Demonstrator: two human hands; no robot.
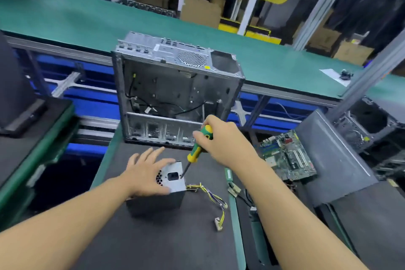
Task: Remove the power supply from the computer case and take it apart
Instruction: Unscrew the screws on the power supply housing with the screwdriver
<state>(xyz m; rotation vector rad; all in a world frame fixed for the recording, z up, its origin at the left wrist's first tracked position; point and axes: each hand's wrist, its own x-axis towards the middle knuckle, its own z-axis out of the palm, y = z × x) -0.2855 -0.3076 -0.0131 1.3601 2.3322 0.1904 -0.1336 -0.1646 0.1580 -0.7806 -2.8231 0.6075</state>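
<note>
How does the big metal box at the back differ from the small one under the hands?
The computer case is much the larger; the power supply is a small box. The case stands open, its inside showing loose wires; the power supply is closed. No hand holds the case, while the left hand rests on the power supply and the right hand holds a screwdriver tip to it. Both are grey metal with vent holes.

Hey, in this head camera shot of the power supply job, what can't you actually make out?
Head view only.
Screw under the tip of the green-and-yellow screwdriver: too small to see.
Left part of the grey metal power supply box: covered by the left hand.
Screwdriver's handle end: wrapped in the right hand.
Area behind the green conveyor belt: blurred.
</note>
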